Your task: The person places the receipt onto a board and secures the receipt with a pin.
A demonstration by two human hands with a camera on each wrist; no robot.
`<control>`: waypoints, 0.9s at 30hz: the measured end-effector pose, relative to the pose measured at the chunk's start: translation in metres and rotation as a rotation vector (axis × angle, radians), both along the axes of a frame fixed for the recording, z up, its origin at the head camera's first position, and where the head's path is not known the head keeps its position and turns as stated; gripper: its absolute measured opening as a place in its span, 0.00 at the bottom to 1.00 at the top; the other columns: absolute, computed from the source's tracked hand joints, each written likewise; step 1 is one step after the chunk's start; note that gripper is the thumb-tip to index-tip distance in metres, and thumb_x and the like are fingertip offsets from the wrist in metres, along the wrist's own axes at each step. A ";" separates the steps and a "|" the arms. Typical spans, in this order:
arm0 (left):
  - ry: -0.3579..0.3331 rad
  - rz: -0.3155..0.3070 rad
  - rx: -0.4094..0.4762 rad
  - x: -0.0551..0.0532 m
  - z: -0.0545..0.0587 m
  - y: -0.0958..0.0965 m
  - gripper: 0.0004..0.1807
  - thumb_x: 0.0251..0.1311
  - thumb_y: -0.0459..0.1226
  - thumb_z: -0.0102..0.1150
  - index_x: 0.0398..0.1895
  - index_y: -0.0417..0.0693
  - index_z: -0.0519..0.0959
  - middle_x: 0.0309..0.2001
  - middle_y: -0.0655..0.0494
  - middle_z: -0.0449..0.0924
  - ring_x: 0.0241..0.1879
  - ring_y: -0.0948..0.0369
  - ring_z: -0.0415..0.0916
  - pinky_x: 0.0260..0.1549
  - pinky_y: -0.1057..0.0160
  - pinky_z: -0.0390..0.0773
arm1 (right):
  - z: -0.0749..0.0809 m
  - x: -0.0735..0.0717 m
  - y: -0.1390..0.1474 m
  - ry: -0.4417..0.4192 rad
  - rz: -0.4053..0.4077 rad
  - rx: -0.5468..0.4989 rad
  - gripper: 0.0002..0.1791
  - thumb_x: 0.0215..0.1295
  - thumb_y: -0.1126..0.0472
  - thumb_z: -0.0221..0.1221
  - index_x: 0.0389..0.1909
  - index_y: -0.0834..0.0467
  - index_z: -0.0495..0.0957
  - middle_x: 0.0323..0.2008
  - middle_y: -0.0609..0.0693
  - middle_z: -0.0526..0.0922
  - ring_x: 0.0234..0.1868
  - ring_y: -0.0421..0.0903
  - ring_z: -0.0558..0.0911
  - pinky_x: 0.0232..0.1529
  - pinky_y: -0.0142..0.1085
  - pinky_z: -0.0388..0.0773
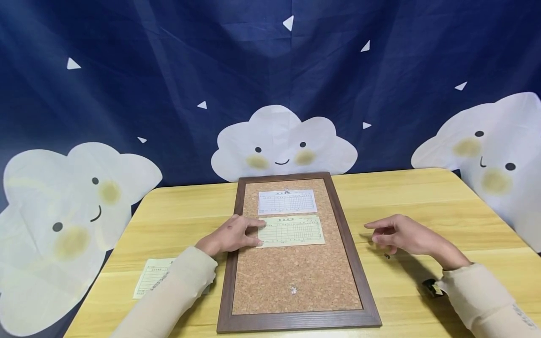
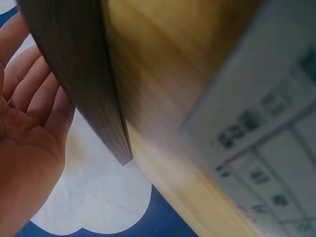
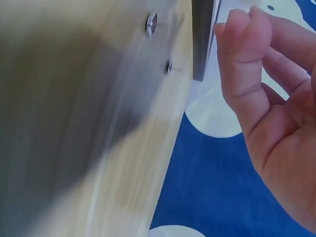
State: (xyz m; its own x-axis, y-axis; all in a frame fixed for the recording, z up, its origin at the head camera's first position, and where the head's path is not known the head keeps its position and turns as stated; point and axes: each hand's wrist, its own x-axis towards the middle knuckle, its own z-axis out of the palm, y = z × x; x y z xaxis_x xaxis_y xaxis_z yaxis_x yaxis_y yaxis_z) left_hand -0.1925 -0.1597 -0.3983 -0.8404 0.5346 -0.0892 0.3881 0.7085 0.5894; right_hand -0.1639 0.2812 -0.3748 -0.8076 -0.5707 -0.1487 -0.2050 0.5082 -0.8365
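My left hand [image 1: 232, 233] reaches over the left side of a brown-framed cork board [image 1: 262, 281]. Its index finger and thumb touch the left edge of a pale green printed receipt slip [image 1: 291, 232] lying on the cork. Just above it is a white printed slip [image 1: 287, 203] with a small clear pin [image 1: 287, 191] at its top edge. My right hand [image 1: 403, 234] hovers right of the board, index finger extended, thumb beneath, other fingers loosely bent. Nothing shows between its fingertips. In the right wrist view, two thumbtacks, a nearer one [image 3: 151, 24] and a smaller one [image 3: 169, 67], rest on the table.
Another clear pin [image 1: 293, 290] sits on the lower cork. Left of the board, a loose printed slip [image 1: 153, 276] lies partly under my left sleeve. A small dark object [image 1: 432, 287] is beside my right sleeve. A blue cloud-patterned curtain [image 1: 181, 61] hangs behind the wooden table [image 1: 389, 192].
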 end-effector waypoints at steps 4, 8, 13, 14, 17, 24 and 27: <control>0.007 0.011 -0.011 0.000 -0.001 0.001 0.30 0.58 0.38 0.72 0.65 0.42 0.76 0.64 0.46 0.75 0.66 0.50 0.69 0.63 0.50 0.70 | 0.002 0.001 0.006 0.019 -0.017 0.027 0.26 0.71 0.67 0.58 0.61 0.81 0.67 0.30 0.56 0.82 0.24 0.43 0.80 0.25 0.38 0.82; 0.006 0.018 -0.017 0.000 -0.001 0.000 0.31 0.59 0.38 0.72 0.66 0.43 0.76 0.64 0.47 0.75 0.66 0.51 0.69 0.63 0.49 0.70 | 0.003 0.003 0.011 0.028 -0.036 0.047 0.26 0.71 0.66 0.59 0.61 0.80 0.68 0.30 0.55 0.82 0.24 0.44 0.80 0.26 0.39 0.82; 0.023 0.018 -0.020 0.000 -0.002 0.000 0.31 0.58 0.38 0.72 0.65 0.43 0.76 0.63 0.46 0.76 0.64 0.51 0.72 0.62 0.50 0.72 | 0.004 0.004 0.016 0.044 -0.066 0.070 0.25 0.71 0.65 0.59 0.61 0.79 0.69 0.30 0.55 0.83 0.24 0.44 0.80 0.26 0.38 0.82; 0.028 0.018 -0.022 0.000 -0.001 0.000 0.31 0.58 0.38 0.72 0.65 0.43 0.76 0.63 0.45 0.76 0.63 0.52 0.72 0.61 0.50 0.72 | 0.004 0.004 0.017 0.047 -0.073 0.076 0.25 0.71 0.65 0.59 0.61 0.79 0.70 0.30 0.54 0.83 0.24 0.44 0.80 0.26 0.38 0.82; 0.027 0.019 -0.028 0.000 -0.001 0.000 0.31 0.58 0.39 0.72 0.66 0.43 0.76 0.63 0.45 0.76 0.62 0.53 0.73 0.60 0.51 0.73 | 0.002 0.003 0.020 0.050 -0.085 0.086 0.25 0.70 0.66 0.59 0.60 0.80 0.70 0.30 0.54 0.83 0.24 0.43 0.80 0.25 0.37 0.82; 0.035 0.011 -0.027 -0.001 -0.001 0.000 0.32 0.58 0.39 0.72 0.66 0.43 0.76 0.62 0.45 0.77 0.61 0.53 0.74 0.60 0.52 0.73 | -0.003 0.002 0.021 0.077 -0.106 0.117 0.20 0.69 0.68 0.60 0.54 0.80 0.74 0.29 0.52 0.83 0.25 0.41 0.80 0.24 0.36 0.81; 0.037 0.007 -0.026 -0.001 -0.001 0.000 0.31 0.58 0.39 0.72 0.66 0.43 0.76 0.62 0.45 0.77 0.62 0.53 0.73 0.60 0.51 0.73 | -0.006 -0.001 0.020 0.081 -0.117 0.131 0.17 0.68 0.69 0.60 0.51 0.79 0.76 0.28 0.51 0.83 0.26 0.40 0.79 0.24 0.36 0.81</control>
